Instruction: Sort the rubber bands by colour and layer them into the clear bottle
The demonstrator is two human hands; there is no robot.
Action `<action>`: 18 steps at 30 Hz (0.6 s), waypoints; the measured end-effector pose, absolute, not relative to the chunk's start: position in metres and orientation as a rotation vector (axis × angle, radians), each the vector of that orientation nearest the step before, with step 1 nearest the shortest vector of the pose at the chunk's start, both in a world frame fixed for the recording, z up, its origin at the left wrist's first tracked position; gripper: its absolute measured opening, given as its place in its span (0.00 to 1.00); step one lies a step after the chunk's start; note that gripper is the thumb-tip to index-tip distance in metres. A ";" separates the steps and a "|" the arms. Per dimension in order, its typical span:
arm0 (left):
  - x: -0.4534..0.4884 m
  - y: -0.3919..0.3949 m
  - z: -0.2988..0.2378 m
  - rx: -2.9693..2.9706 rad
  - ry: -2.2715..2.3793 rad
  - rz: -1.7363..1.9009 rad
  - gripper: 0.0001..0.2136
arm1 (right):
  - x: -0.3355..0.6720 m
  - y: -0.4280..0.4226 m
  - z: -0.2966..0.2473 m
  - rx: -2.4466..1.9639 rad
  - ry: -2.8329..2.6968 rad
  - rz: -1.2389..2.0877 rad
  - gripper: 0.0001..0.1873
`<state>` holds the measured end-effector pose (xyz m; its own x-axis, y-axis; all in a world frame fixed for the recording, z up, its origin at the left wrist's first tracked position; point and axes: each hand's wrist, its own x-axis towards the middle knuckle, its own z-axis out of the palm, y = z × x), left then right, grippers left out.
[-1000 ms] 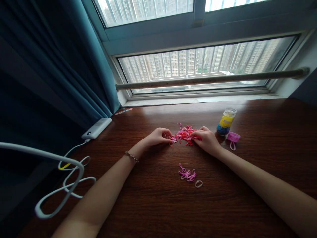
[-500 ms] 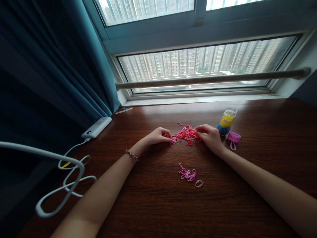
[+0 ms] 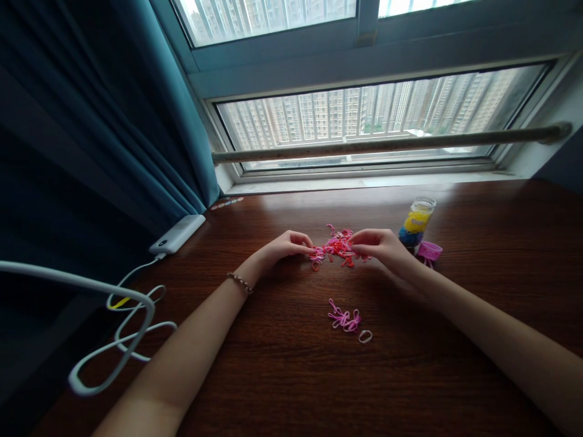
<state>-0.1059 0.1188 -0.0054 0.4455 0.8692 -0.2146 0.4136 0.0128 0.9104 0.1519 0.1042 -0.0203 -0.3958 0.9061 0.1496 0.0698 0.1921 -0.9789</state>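
Observation:
A tangled pile of pink and red rubber bands [image 3: 339, 244] lies on the brown wooden table [image 3: 273, 364]. At its left end my left hand [image 3: 290, 244] is closed, thumb and forefinger pinching some pink bands. My right hand [image 3: 380, 246] reaches into the pile's right side with its fingers bent together on the bands; its fingertips are partly lost among them. Nearer to me lies a small group of pink-purple rubber bands [image 3: 345, 319], with one pale rubber band [image 3: 365, 336] beside it.
Beyond my right hand stands an open glass jar [image 3: 418, 220] with yellow and blue contents. Its pink lid [image 3: 429, 250] lies beside it. At left are a white power bank [image 3: 178, 235] and a looping white cable [image 3: 148, 315]. A metal rail [image 3: 392, 145] crosses the window.
My right hand has moved left, further into the pile, and its forearm now covers part of the lid's loop. My left hand has shifted slightly left and stays at the pile's end.

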 end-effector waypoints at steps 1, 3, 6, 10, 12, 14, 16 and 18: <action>-0.106 0.119 -0.006 1.595 1.141 0.516 0.13 | 0.150 0.100 -0.015 -0.867 -1.744 1.493 0.14; -0.107 0.118 -0.007 1.583 1.115 0.519 0.13 | 0.146 0.090 -0.008 -0.735 -1.939 1.825 0.13; -0.109 0.118 -0.007 1.570 1.058 0.530 0.12 | 0.141 0.078 -0.008 -0.596 -2.136 2.130 0.14; -0.108 0.116 -0.005 1.613 0.948 0.455 0.10 | 0.142 0.082 -0.015 -0.679 -2.181 1.996 0.15; -0.106 0.116 -0.004 1.650 0.877 0.376 0.10 | 0.146 0.092 -0.021 -0.891 -2.088 1.560 0.14; -0.103 0.115 -0.003 1.709 0.810 0.277 0.10 | 0.152 0.102 -0.026 -1.087 -1.954 1.008 0.11; -0.099 0.114 -0.004 1.777 0.759 0.158 0.10 | 0.156 0.109 -0.032 -1.170 -1.915 0.591 0.08; -0.096 0.112 -0.005 1.824 0.733 0.048 0.11 | 0.159 0.111 -0.037 -1.171 -2.002 0.358 0.05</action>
